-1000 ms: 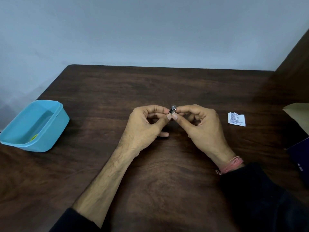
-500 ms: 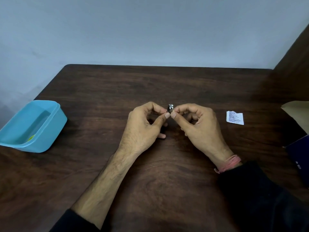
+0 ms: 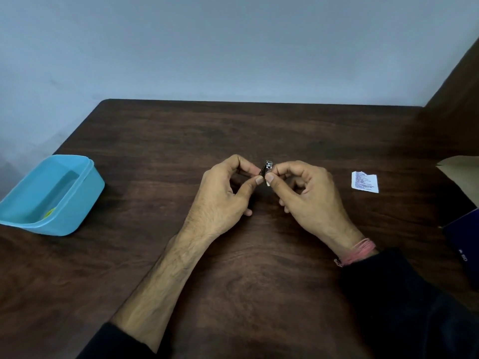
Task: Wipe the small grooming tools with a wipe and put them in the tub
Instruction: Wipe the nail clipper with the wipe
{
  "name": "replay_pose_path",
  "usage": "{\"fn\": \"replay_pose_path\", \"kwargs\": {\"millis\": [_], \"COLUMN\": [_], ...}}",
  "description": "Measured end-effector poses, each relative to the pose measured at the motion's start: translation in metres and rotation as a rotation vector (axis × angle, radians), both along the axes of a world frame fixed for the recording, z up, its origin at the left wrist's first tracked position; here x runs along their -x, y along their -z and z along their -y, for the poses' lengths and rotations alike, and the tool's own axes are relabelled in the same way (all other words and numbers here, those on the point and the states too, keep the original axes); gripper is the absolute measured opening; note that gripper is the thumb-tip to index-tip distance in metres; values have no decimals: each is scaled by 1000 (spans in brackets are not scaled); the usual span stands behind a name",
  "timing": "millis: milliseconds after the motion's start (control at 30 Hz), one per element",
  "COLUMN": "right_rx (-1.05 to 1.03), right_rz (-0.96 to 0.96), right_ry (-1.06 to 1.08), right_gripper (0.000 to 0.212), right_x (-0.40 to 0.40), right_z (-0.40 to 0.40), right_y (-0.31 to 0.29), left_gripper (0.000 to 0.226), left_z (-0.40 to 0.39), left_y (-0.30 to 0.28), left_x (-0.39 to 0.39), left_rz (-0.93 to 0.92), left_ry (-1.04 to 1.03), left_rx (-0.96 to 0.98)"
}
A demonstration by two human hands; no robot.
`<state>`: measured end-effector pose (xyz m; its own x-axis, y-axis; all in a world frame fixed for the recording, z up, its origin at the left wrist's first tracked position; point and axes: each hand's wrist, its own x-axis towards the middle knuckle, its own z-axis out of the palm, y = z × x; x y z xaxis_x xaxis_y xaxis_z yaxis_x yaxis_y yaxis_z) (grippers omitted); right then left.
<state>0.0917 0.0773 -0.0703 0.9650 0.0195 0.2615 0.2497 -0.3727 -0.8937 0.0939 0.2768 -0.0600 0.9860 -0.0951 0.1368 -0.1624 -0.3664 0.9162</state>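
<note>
A small silver nail clipper [image 3: 267, 167] is pinched between the fingertips of both hands above the middle of the dark wooden table [image 3: 233, 130]. My left hand [image 3: 223, 195] holds its left side with thumb and forefinger. My right hand [image 3: 308, 195] grips its right side, and a small white scrap, perhaps the wipe, shows under that thumb [image 3: 268, 183]. The light blue tub [image 3: 77, 203] stands at the table's left edge, open, with a small yellow-green item [image 3: 49, 213] inside.
A torn white sachet [image 3: 365, 182] with print lies to the right of my hands. A tan paper piece [image 3: 464, 174] and a dark blue box [image 3: 466, 244] sit at the right edge. A pale wall stands behind the table.
Both hands have stayed together at the table's middle with small finger shifts. The clipper has turned slightly between the fingertips.
</note>
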Motion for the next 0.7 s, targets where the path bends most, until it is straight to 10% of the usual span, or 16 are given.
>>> {"fn": "replay_pose_path", "kwargs": {"millis": [700], "right_rx": [-419], "right_rz": [-148], "right_ry": [-152], "right_gripper": [10], "right_x": [-10], "right_z": [13], "right_y": [-4], "left_gripper": [46], "left_z": [3], "left_y": [-12], "left_x": [9], "left_rz": [94], "left_ry": [116], "left_rx": [-322]}}
